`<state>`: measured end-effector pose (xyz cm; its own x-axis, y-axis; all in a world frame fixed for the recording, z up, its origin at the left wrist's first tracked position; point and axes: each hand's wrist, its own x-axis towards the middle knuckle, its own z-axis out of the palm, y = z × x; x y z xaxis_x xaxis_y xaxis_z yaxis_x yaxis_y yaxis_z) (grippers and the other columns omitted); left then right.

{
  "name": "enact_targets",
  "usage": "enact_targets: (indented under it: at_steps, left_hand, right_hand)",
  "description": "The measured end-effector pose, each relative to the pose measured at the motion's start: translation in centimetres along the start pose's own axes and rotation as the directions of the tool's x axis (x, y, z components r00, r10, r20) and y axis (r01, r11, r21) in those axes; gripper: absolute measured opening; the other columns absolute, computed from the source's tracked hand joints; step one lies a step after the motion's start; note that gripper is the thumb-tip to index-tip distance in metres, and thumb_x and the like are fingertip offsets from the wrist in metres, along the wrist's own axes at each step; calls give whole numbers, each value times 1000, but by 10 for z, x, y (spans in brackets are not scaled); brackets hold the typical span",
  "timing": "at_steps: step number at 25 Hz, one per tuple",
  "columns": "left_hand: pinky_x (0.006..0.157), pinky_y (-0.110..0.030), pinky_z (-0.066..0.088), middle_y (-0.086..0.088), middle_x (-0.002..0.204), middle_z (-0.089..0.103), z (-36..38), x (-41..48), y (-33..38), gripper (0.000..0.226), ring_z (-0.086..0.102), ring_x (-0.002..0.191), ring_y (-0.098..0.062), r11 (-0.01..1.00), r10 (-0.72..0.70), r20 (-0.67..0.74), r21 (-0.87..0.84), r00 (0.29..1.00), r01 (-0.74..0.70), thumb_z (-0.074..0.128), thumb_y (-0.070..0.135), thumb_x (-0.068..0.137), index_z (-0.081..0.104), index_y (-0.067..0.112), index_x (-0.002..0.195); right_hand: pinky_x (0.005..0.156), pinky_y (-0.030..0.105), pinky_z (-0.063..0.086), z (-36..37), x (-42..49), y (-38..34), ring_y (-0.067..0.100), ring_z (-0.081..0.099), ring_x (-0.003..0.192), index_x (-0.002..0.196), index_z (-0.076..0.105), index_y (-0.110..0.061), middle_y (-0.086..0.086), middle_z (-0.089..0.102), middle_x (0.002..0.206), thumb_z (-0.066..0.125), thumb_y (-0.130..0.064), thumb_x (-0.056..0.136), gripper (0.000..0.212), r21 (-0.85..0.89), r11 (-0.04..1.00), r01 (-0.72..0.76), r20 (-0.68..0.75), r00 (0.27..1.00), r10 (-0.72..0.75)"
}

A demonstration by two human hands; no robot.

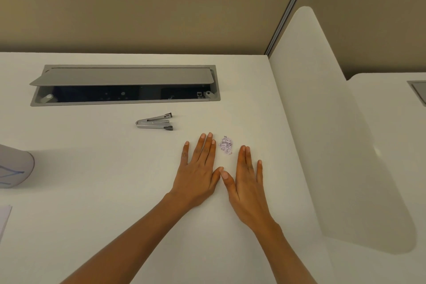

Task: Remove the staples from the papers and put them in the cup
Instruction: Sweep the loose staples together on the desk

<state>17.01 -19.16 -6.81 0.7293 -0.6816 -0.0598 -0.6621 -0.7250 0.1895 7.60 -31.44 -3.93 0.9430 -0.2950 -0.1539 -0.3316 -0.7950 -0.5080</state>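
Observation:
A small heap of pulled staples (226, 144) lies on the white desk (103, 191), between the fingertips of my two hands. My left hand (198, 173) rests flat on the desk just left of the heap, fingers apart, holding nothing. My right hand (247, 184) lies flat just right of it, also empty; the two thumbs touch. A metal staple remover (154, 121) lies on the desk to the upper left of my left hand. The white cup (15, 166) with blue marks shows at the left edge. A corner of paper (4, 219) shows at the lower left edge.
A grey cable hatch (124, 85) with its lid raised is set into the desk at the back. A white divider panel (334, 134) stands along the desk's right side, with another desk beyond it. A tan partition wall (161, 7) closes the back.

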Motion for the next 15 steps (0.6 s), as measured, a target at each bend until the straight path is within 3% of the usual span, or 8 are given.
enact_targets:
  at_steps: [3,7,12,15]
  left_hand:
    - [115,-49,-1,-8,161,0,0,-4,-6,67,-3,148,-25,1000,-23,-11,3,1000,23,17,44,96,5,9,151]
    - [115,-49,1,-8,161,9,0,-11,-15,65,4,148,-25,999,-35,-12,21,999,36,23,41,96,12,9,151]
    - [115,-51,5,-9,160,11,-1,-11,-17,63,6,148,-25,1000,6,11,10,1000,-7,17,40,97,14,8,151]
    - [114,-52,3,-9,161,9,-4,-8,-14,65,4,148,-25,1000,14,15,-23,1000,-14,5,44,97,12,8,151]
  right_hand:
    - [117,34,-16,11,-28,-12,-2,-26,140,148,-17,-17,-10,-22,154,-3,-68,88,81,-10,999,-33,-11,999,33]
    - [117,36,-9,33,-40,-23,-5,-21,141,151,-2,-13,-4,-2,158,3,-66,92,79,-54,997,-58,-74,996,54]
    - [118,29,-14,27,-10,-20,-12,-27,135,151,-3,-16,-7,-2,156,10,-63,92,77,-48,998,-39,-94,995,35]
    - [119,30,-12,20,5,-14,-10,-19,139,152,-3,-18,-9,-2,158,11,-61,93,74,-42,999,24,-72,997,-27]
